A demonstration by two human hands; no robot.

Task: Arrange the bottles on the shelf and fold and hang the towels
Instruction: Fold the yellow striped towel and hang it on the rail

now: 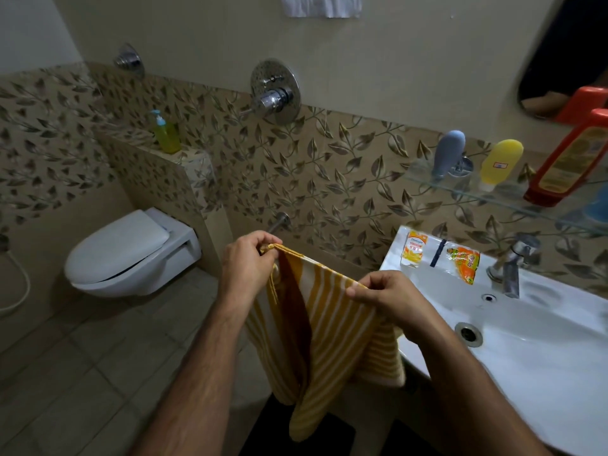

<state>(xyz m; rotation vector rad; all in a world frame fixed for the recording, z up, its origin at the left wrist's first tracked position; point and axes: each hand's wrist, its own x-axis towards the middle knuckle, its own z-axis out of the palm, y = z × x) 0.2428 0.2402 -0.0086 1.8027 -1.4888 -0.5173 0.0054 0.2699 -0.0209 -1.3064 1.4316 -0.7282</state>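
Both your hands pinch the top edge of the towel (329, 327): left hand (245, 268) clenched on one corner, right hand (391, 296) gripping the other, so it hangs folded in front of you, left of the sink (543, 373). Three bottles stand on the shelf (493, 195): grey (447, 153), yellow (500, 162), red (569, 159)

A glass shelf (467, 192) carries grey (448, 153), yellow (500, 163) and red bottles (570, 159).
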